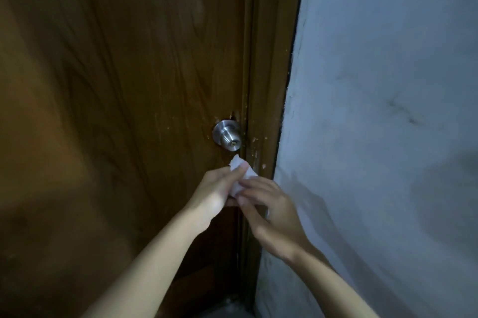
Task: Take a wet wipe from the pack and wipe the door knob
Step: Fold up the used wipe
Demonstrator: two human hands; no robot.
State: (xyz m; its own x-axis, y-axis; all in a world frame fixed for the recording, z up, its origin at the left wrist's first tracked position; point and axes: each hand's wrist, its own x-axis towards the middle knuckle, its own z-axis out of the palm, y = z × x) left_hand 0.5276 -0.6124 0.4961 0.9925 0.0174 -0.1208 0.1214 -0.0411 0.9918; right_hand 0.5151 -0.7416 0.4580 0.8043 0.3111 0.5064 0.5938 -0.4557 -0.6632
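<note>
A round silver door knob with a keyhole sticks out of the brown wooden door, near its right edge. Just below the knob, both of my hands hold a white wet wipe between them. My left hand pinches the wipe's upper part with its fingers. My right hand grips its lower part from the right. The wipe's top corner is a short gap beneath the knob, not touching it. No wipe pack is in view.
The wooden door frame runs down the right side of the door, flecked with pale paint spots. A rough grey-white wall fills the right half of the view. A strip of floor shows at the door's foot.
</note>
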